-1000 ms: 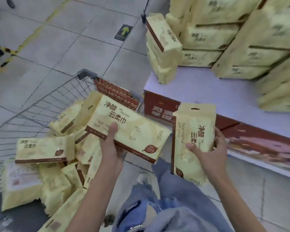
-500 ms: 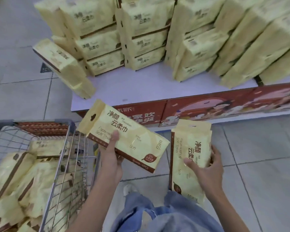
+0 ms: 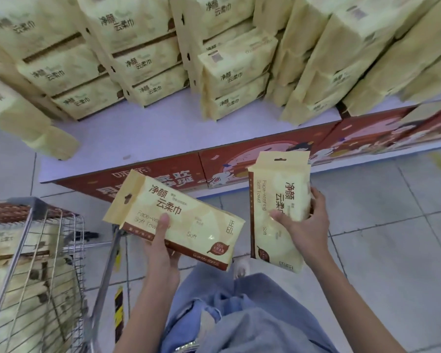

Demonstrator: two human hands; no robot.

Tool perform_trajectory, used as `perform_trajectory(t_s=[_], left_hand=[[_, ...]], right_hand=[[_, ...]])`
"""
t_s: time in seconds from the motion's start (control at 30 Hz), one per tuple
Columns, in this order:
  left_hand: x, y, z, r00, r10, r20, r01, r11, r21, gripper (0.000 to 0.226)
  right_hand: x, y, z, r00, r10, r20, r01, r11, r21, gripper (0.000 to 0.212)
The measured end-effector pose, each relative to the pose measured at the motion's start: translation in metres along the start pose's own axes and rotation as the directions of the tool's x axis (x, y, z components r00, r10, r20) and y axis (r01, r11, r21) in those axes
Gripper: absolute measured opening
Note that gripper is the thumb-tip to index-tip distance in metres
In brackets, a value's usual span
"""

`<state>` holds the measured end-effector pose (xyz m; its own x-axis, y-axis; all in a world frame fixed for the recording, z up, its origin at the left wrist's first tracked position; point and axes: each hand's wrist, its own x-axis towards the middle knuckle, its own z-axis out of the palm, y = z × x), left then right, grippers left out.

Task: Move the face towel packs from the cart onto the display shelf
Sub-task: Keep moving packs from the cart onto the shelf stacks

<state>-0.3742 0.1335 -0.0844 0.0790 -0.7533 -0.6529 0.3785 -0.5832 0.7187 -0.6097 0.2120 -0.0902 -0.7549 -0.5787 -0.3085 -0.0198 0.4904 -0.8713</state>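
Nearer the display shelf now, both hands still grip one pack each.

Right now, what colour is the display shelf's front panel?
The white-topped display shelf's front panel is red with pale lettering and cartoon artwork; head view.

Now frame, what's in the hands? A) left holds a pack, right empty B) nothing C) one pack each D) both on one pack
C: the left hand grips a tilted pack and the right hand grips an upright pack, both short of the display shelf.
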Motion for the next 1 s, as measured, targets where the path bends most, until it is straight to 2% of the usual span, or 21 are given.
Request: perform_trajectory(t_s=[0.1, 0.23, 0.33, 0.47, 0.57, 0.67, 0.77, 0.83, 0.9, 0.97, 1.0], left_hand=[[0.007, -0.004, 0.012, 0.998, -0.021, -0.052, 0.021, 1.000, -0.014, 0.056], [0.029, 0.002, 0.047, 0.998, -0.048, -0.037, 0.049, 0.999, 0.010, 0.072], [0.053, 0.016, 0.080, 0.999, -0.040, 0.000, 0.040, 0.999, 0.022, 0.072], [0.083, 0.046, 0.120, 0.999, -0.025, 0.028, 0.025, 1.000, -0.001, 0.074], [0.102, 0.068, 0.146, 0.997, -0.072, 0.034, 0.074, 0.996, -0.049, 0.081], [0.116, 0.082, 0.165, 0.995, -0.073, 0.072, 0.079, 0.993, -0.084, 0.080], [0.122, 0.094, 0.174, 0.995, -0.064, 0.081, 0.073, 0.991, -0.109, 0.083], [0.124, 0.100, 0.177, 0.996, -0.051, 0.079, 0.060, 0.990, -0.128, 0.083], [0.125, 0.107, 0.180, 0.996, -0.041, 0.075, 0.051, 0.990, -0.134, 0.079], [0.126, 0.110, 0.185, 0.997, -0.044, 0.067, 0.053, 0.989, -0.139, 0.073], [0.126, 0.110, 0.187, 0.997, -0.050, 0.063, 0.059, 0.988, -0.143, 0.071]], right_hand=[[0.020, -0.006, 0.000, 1.000, -0.008, 0.008, 0.008, 1.000, -0.011, 0.089], [0.057, -0.026, 0.008, 0.999, -0.043, 0.033, 0.043, 0.999, 0.004, 0.094], [0.090, -0.055, 0.017, 0.994, -0.106, 0.031, 0.106, 0.994, 0.015, 0.090], [0.136, -0.120, 0.031, 0.965, -0.260, 0.023, 0.261, 0.961, -0.090, 0.098], [0.163, -0.176, 0.039, 0.891, -0.451, 0.049, 0.452, 0.874, -0.180, 0.101], [0.186, -0.233, 0.046, 0.730, -0.656, 0.189, 0.683, 0.703, -0.198, 0.102], [0.212, -0.288, 0.060, 0.493, -0.755, 0.432, 0.870, 0.429, -0.243, 0.102], [0.230, -0.318, 0.073, 0.366, -0.714, 0.596, 0.928, 0.232, -0.291, 0.103], [0.245, -0.337, 0.088, 0.273, -0.631, 0.726, 0.944, 0.032, -0.327, 0.102], [0.259, -0.345, 0.102, 0.204, -0.541, 0.816, 0.938, -0.129, -0.320, 0.101], [0.265, -0.346, 0.107, 0.189, -0.503, 0.843, 0.933, -0.175, -0.314, 0.101]])
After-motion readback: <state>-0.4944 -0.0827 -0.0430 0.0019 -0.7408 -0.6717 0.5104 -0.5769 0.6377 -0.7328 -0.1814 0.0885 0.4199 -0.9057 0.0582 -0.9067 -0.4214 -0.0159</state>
